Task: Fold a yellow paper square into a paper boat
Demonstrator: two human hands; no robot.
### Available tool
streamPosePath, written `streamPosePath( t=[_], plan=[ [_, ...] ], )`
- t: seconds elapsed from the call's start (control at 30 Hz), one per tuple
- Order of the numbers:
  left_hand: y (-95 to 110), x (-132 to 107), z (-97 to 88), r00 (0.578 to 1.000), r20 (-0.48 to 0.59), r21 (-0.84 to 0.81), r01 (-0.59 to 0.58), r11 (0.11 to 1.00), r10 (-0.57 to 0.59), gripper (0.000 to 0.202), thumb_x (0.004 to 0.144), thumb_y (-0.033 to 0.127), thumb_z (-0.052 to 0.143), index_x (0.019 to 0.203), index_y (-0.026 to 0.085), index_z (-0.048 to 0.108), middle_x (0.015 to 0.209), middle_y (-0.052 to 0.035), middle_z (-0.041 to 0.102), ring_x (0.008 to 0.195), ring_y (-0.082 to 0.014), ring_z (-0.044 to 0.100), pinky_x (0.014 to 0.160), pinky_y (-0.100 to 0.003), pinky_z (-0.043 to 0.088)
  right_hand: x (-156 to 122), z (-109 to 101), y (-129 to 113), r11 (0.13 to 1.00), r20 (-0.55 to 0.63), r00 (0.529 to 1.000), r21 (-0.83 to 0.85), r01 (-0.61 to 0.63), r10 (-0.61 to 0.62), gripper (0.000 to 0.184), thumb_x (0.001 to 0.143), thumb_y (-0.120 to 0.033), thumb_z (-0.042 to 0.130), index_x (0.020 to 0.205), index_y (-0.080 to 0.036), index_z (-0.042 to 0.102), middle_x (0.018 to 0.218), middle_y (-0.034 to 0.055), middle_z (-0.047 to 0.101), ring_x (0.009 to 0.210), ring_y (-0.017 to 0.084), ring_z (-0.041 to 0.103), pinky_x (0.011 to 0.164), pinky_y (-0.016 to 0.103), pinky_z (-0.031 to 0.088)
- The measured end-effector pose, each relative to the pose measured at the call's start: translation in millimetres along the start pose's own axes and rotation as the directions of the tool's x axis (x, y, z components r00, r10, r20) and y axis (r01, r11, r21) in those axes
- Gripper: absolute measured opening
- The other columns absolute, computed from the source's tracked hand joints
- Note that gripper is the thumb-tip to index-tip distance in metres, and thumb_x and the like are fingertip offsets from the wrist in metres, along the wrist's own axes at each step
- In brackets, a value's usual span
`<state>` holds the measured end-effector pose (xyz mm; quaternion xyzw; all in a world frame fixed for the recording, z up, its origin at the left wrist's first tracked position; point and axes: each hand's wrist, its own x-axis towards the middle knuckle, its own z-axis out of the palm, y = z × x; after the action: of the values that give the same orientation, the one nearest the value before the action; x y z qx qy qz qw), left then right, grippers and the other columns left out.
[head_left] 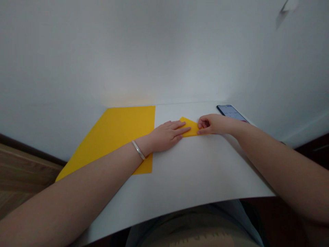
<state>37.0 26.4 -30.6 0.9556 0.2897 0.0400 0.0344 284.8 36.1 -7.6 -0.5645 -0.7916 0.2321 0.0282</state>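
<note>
A small folded yellow paper piece point(190, 127) lies on the white table point(195, 168). My left hand point(168, 135) rests flat on it, fingers stretched out and pressing its left part down; a silver bangle circles that wrist. My right hand point(212, 124) has its fingers curled and pinches the right edge of the same folded piece. A large yellow sheet point(120, 133) lies flat to the left, partly under my left wrist.
A smartphone point(231, 112) with its screen lit lies at the table's far right, just behind my right hand. A white wall rises right behind the table. Wooden floor point(17, 171) shows at the left.
</note>
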Motion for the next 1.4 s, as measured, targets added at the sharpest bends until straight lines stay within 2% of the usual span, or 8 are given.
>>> streamPosePath(
  t=[0.37,0.57,0.73,0.93,1.17,1.4],
  plan=[
    [5.3,1.9,-4.2,0.999,0.030,-0.003,0.037,0.999,-0.037,0.046,0.100,0.033,0.026,0.145,0.024,0.036,0.154,-0.0073,0.030,0.140,-0.0217,0.029,0.116,-0.041,0.019,3.6,1.5,-9.3,0.987,-0.031,0.998,-0.149,-0.060,0.056,0.032,0.066,-0.052,0.065,0.077,-0.023,0.058,0.074,0.0004,0.063,0.061,0.014,0.052,0.053,0.028,0.033],
    [2.9,3.4,0.1,1.000,0.005,0.012,0.000,1.000,-0.001,0.046,0.100,0.033,0.025,0.143,0.024,0.038,0.153,-0.0071,0.031,0.140,-0.0212,0.029,0.115,-0.042,0.020,10.1,1.7,-14.8,0.967,-0.035,0.996,-0.238,-0.087,0.081,0.035,0.065,-0.057,0.064,0.074,-0.023,0.059,0.072,0.0006,0.065,0.060,0.015,0.053,0.053,0.029,0.033],
    [3.3,4.5,0.6,1.000,0.013,0.038,-0.008,0.999,0.008,0.046,0.100,0.032,0.026,0.143,0.024,0.037,0.154,-0.0068,0.030,0.140,-0.0208,0.028,0.115,-0.042,0.020,10.6,3.9,-21.3,0.962,-0.077,0.993,-0.250,-0.109,0.093,0.040,0.063,-0.063,0.063,0.071,-0.024,0.058,0.072,0.0007,0.066,0.061,0.016,0.054,0.052,0.029,0.032],
    [4.3,8.7,0.2,0.999,0.033,0.083,-0.023,0.996,0.021,0.046,0.100,0.030,0.027,0.142,0.019,0.039,0.154,-0.0089,0.029,0.141,-0.0200,0.027,0.114,-0.038,0.020,8.3,9.3,-33.9,0.967,-0.141,0.990,-0.245,-0.065,0.031,0.042,0.066,-0.065,0.058,0.072,-0.024,0.057,0.076,0.0010,0.067,0.062,0.016,0.054,0.052,0.028,0.031],
    [3.3,9.1,0.0,0.999,0.030,0.053,-0.034,0.998,0.032,0.046,0.100,0.030,0.027,0.143,0.022,0.037,0.154,-0.0076,0.028,0.141,-0.0195,0.026,0.114,-0.038,0.021,9.9,9.0,-32.7,0.971,-0.116,0.993,-0.235,-0.054,0.027,0.043,0.065,-0.066,0.058,0.075,-0.025,0.059,0.080,0.0018,0.068,0.064,0.016,0.055,0.052,0.028,0.032],
    [-0.9,5.8,1.5,0.999,0.036,0.023,-0.040,0.999,0.039,0.045,0.100,0.031,0.026,0.143,0.028,0.036,0.155,-0.0087,0.025,0.143,-0.0224,0.022,0.114,-0.046,0.022,7.9,2.9,-29.5,0.956,-0.067,0.996,-0.284,-0.080,0.064,0.042,0.066,-0.066,0.059,0.072,-0.024,0.059,0.078,0.0032,0.068,0.064,0.017,0.055,0.052,0.029,0.031]
  ],
)
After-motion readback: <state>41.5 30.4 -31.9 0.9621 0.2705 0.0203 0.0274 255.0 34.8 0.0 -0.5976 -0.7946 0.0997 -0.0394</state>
